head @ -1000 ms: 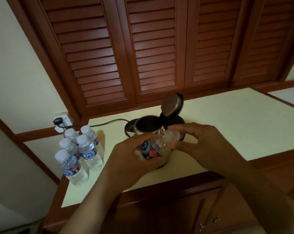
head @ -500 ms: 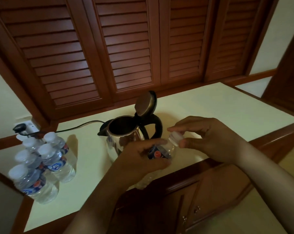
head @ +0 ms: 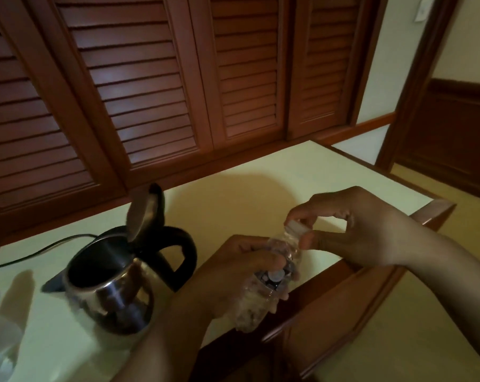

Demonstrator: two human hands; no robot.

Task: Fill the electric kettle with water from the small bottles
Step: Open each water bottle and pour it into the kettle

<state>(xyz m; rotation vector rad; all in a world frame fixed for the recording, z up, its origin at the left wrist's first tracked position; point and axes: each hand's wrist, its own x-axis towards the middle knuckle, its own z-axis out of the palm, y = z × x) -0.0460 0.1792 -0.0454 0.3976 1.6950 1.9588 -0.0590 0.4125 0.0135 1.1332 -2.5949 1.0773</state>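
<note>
Right of the shiny steel kettle [head: 109,293], lid up, on the cream worktop [head: 260,188]: left hand [head: 227,274] wrapped round small clear plastic bottle [head: 263,288], tilted; right hand [head: 351,230] pinching its white cap [head: 298,227].

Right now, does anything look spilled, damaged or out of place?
Nothing stands out. The steel electric kettle stands upright, lid open, on the dry cream counter; the left hand holds the small clear bottle, right fingers on its white cap.
</note>
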